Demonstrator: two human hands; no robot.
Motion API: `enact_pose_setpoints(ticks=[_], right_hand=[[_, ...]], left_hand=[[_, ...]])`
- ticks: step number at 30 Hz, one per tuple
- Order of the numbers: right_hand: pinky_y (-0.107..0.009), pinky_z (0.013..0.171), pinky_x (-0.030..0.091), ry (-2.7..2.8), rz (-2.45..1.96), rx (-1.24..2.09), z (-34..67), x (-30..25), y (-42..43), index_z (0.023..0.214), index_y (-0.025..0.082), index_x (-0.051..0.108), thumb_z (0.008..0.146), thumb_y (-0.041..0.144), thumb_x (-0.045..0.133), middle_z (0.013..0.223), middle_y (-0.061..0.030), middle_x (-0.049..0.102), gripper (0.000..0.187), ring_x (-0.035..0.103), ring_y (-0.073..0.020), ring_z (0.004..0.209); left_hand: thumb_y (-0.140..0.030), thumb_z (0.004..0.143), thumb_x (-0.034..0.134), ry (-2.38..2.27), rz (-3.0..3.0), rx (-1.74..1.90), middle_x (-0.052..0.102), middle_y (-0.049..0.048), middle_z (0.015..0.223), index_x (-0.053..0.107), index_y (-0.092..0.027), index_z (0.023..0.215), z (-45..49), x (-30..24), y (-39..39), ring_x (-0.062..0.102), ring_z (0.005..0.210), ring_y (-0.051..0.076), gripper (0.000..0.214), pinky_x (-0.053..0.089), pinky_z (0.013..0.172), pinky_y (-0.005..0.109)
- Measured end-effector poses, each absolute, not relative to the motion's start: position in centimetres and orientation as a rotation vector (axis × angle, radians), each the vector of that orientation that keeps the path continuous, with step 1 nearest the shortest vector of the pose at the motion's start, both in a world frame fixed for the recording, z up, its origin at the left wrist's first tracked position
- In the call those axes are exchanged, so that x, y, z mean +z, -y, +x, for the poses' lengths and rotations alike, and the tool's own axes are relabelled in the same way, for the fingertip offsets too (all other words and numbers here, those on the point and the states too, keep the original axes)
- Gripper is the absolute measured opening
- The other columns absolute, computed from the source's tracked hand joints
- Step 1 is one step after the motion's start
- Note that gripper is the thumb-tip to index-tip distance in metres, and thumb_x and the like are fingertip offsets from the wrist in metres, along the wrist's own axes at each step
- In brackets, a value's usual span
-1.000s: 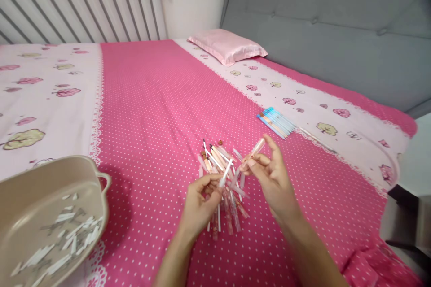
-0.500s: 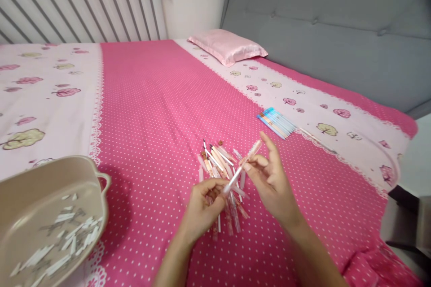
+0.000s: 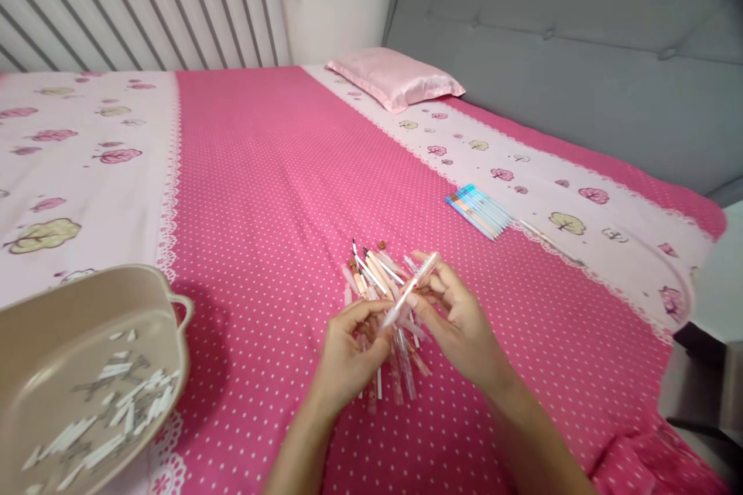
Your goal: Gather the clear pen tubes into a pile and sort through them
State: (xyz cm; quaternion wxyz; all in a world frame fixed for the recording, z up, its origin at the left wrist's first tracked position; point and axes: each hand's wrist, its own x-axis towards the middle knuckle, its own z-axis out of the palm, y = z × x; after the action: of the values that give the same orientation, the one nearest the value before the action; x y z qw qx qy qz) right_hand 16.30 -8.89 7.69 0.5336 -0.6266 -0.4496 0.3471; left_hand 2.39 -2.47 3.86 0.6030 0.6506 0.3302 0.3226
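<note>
My left hand (image 3: 355, 352) pinches the lower end of a pale pink pen (image 3: 406, 295) with a clear barrel. Higher up on the same pen, my right hand (image 3: 456, 321) has its thumb and fingers closed around the barrel. The pen slants up to the right, just above a loose pile of pen parts (image 3: 377, 274). Clear tubes, white sticks and peach-coloured pieces with dark tips lie in that pile, partly hidden behind both hands.
A beige basin (image 3: 98, 286) at lower left holds many small white and grey pieces. Blue pens (image 3: 479, 210) lie in a row to the right, with a single thin pen (image 3: 550, 241) beside them. A pink pillow (image 3: 395, 79) rests near the grey headboard (image 3: 551, 39).
My right hand has come down and slightly left along the pen, and its raised index finger has folded in onto the barrel. My left hand stays nearly where it was.
</note>
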Motion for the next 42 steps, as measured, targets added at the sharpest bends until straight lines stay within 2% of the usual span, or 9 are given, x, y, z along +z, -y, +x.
enact_pose_setpoints(ticks=[5, 10, 14, 20, 26, 35, 38, 42], right_hand=[[-0.033, 0.084, 0.05, 1.051, -1.473, 0.884, 16.36, 7.73, 8.92, 0.126, 0.023, 0.041, 0.088, 0.03, 0.049, 0.114, -0.0079, 0.059, 0.04, 0.06, -0.0179, 0.097], [-0.031, 0.085, 0.048, 1.033, -1.428, 0.97, 16.42, 8.34, 8.99, 0.126, 0.025, 0.042, 0.089, 0.031, 0.049, 0.114, -0.0067, 0.059, 0.039, 0.059, -0.0174, 0.099], [-0.03, 0.087, 0.047, 1.025, -1.398, 1.012, 16.6, 8.6, 8.99, 0.121, 0.025, 0.047, 0.088, 0.03, 0.051, 0.11, -0.005, 0.061, 0.034, 0.059, -0.0157, 0.097], [-0.028, 0.083, 0.047, 0.994, -1.362, 1.051, 16.91, 8.31, 9.07, 0.109, 0.023, 0.054, 0.086, 0.029, 0.053, 0.102, -0.0032, 0.062, 0.024, 0.059, -0.014, 0.092], [-0.025, 0.078, 0.047, 0.925, -1.356, 1.099, 16.98, 8.3, 8.94, 0.094, 0.02, 0.058, 0.084, 0.03, 0.057, 0.089, -0.0009, 0.062, 0.014, 0.058, -0.0118, 0.083], [-0.025, 0.071, 0.046, 0.878, -1.407, 1.114, 16.51, 8.09, 8.85, 0.087, 0.02, 0.053, 0.079, 0.035, 0.064, 0.08, 0.0017, 0.056, 0.021, 0.056, -0.012, 0.075], [-0.027, 0.074, 0.047, 0.855, -1.39, 1.098, 16.42, 8.01, 8.78, 0.09, 0.021, 0.052, 0.076, 0.036, 0.067, 0.088, -0.0002, 0.059, 0.025, 0.058, -0.0132, 0.079], [-0.035, 0.091, 0.044, 0.847, -1.29, 1.189, 16.65, 8.16, 8.95, 0.116, 0.027, 0.047, 0.083, 0.037, 0.059, 0.117, -0.0057, 0.06, 0.037, 0.06, -0.0163, 0.099]], left_hand=[[-0.023, 0.074, 0.064, -0.784, 1.409, 0.719, 0.066, 0.0077, 0.081, 0.07, -0.016, 0.098, 2.46, 3.99, 2.46, 0.06, 0.076, 0.019, 0.026, 0.047, 0.068, 0.028], [-0.029, 0.08, 0.062, -0.651, 1.272, 0.639, 0.067, 0.0065, 0.087, 0.07, -0.016, 0.098, 2.09, 4.19, 2.46, 0.058, 0.077, 0.016, 0.024, 0.045, 0.072, 0.026], [-0.03, 0.081, 0.062, -0.577, 1.206, 0.55, 0.065, 0.0036, 0.084, 0.07, -0.02, 0.101, 1.71, 4.16, 2.47, 0.054, 0.072, 0.012, 0.024, 0.042, 0.066, 0.022], [-0.032, 0.084, 0.059, -0.527, 1.27, 0.479, 0.065, 0.0028, 0.083, 0.068, -0.022, 0.107, 1.71, 4.18, 2.27, 0.052, 0.072, 0.011, 0.026, 0.04, 0.068, 0.022], [-0.029, 0.08, 0.065, -0.497, 1.229, 0.489, 0.066, 0.0044, 0.089, 0.068, -0.02, 0.104, 1.96, 4.13, 2.28, 0.057, 0.083, 0.015, 0.026, 0.043, 0.077, 0.026], [-0.028, 0.076, 0.069, -0.501, 1.223, 0.522, 0.062, 0.002, 0.077, 0.066, -0.017, 0.098, 2.03, 4.36, 2.44, 0.053, 0.069, 0.011, 0.025, 0.043, 0.067, 0.022], [-0.028, 0.077, 0.067, -0.477, 1.212, 0.507, 0.063, 0.0032, 0.082, 0.066, -0.017, 0.098, 2.02, 4.2, 2.46, 0.055, 0.075, 0.013, 0.024, 0.044, 0.072, 0.025], [-0.027, 0.081, 0.064, -0.454, 1.218, 0.498, 0.063, 0.0033, 0.086, 0.065, -0.019, 0.102, 1.87, 4.07, 2.4, 0.056, 0.081, 0.014, 0.023, 0.043, 0.076, 0.026]])
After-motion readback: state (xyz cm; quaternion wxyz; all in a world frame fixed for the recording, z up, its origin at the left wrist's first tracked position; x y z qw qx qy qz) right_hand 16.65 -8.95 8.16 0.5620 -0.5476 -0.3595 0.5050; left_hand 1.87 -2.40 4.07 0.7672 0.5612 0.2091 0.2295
